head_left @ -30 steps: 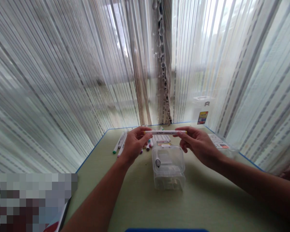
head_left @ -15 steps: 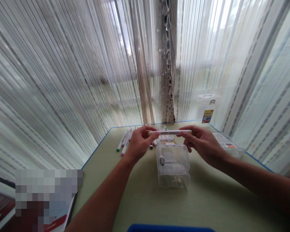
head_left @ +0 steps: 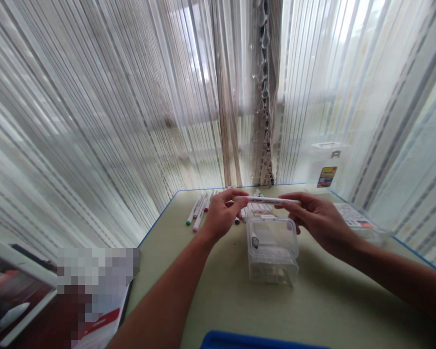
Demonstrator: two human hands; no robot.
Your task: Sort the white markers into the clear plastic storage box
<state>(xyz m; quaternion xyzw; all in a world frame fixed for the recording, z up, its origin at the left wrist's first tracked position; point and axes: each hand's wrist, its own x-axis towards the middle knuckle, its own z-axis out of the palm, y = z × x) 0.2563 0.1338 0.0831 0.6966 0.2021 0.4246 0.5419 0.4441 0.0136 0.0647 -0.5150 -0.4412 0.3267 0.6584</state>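
Head view: left hand [head_left: 223,215] and right hand [head_left: 317,218], fingers closed, pinch a white marker [head_left: 265,199]; loose markers [head_left: 200,214] lie near the table [head_left: 218,295]'s far edge.

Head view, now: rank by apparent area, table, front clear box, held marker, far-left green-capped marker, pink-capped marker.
1. Table
2. Front clear box
3. Held marker, partly covered by fingers; nearness to the camera may enlarge it
4. Far-left green-capped marker and pink-capped marker: look alike, so unranked
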